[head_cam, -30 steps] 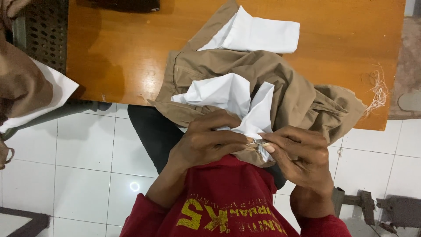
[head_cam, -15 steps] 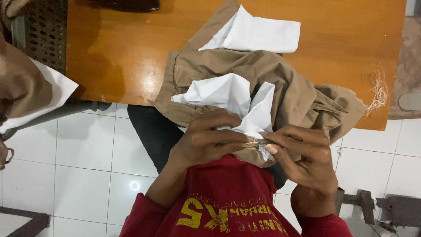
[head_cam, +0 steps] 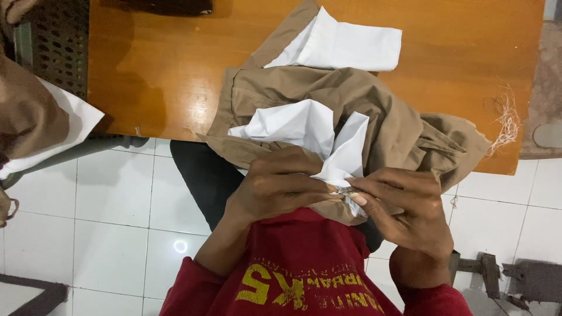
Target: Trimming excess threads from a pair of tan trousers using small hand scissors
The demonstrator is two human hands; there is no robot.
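A khaki garment (head_cam: pixel 374 111) with white lining (head_cam: pixel 304 126) lies across the near edge of a wooden table (head_cam: pixel 164 64) and hangs into my lap. My left hand (head_cam: pixel 281 187) pinches the white lining and khaki edge near its lower corner. My right hand (head_cam: pixel 410 213) grips the same spot, with a small metal tool (head_cam: pixel 345 191) between its fingertips. Both hands meet over my red shirt (head_cam: pixel 304 269). What the tool is exactly, I cannot tell.
A white pocket piece (head_cam: pixel 351 44) lies at the back of the garment. Loose threads (head_cam: pixel 504 120) lie at the table's right edge. At the left are more khaki and white cloth (head_cam: pixel 35 123) and a perforated metal panel (head_cam: pixel 55 41). White tiles (head_cam: pixel 111 234) cover the floor.
Both hands stay on the same spot of the cloth; only the fingertips of my right hand have shifted slightly against the lining.
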